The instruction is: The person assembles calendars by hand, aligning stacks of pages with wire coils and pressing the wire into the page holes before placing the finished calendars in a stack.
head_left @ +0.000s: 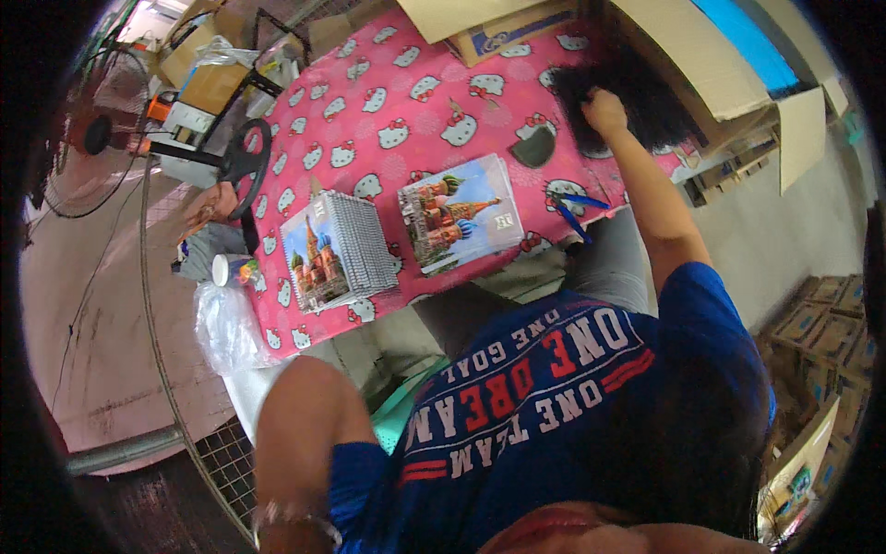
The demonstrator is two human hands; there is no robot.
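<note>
My right hand (604, 113) reaches to the far right of the table, over a pile of thin black strands (660, 102). Its fingers are curled together at the pile's left edge; what they hold, if anything, is too small to tell. My left arm bends at the elbow and its hand lies outside the picture. A stack of spiral-bound notebooks (323, 258) stands at the near left, with colourful domed towers on the cover. Beside it lies a stack of matching printed covers (461, 217). A dark green half-round piece (533, 148) and blue-handled pliers (577, 208) lie right of the covers.
The pink cartoon-cat tablecloth (406, 102) covers the table. Open cardboard boxes (701, 65) stand along its far right edge. A fan (101, 134) is at the left. A clear plastic bag (226, 328) and a white-lidded tub (231, 270) sit at the near left corner.
</note>
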